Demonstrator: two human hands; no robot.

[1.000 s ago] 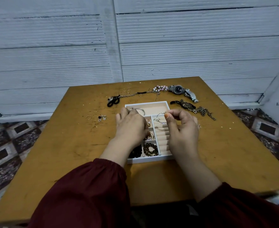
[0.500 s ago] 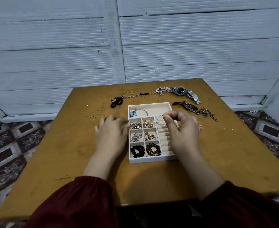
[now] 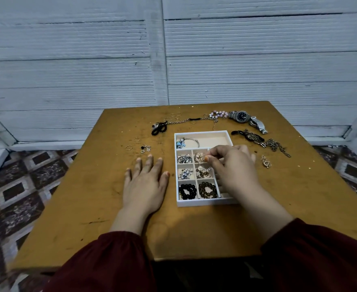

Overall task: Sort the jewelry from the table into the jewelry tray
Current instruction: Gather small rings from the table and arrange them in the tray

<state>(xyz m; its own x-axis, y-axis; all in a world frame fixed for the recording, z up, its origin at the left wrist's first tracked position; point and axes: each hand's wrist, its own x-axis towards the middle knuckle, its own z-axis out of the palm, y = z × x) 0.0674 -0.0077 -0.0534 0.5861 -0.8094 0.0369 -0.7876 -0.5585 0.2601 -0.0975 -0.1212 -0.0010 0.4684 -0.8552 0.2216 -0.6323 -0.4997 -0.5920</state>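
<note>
The white jewelry tray sits mid-table, its small compartments filled with beads, rings and earrings, and a silver bangle lies in its long top section. My left hand lies flat on the table just left of the tray, holding nothing. My right hand hovers over the tray's right side with curled fingers. Its thumb and forefinger pinch what looks like a thin silver hoop, mostly hidden by the fingers.
Loose on the wooden table are a watch, a pink bead bracelet, a chain necklace, dark chains, a sparkly earring, small rings and a charm piece. A grey wall stands behind.
My left hand has left the tray, moved left and settled flat on the table. My right hand has lowered the pinched piece towards the tray's right side.
</note>
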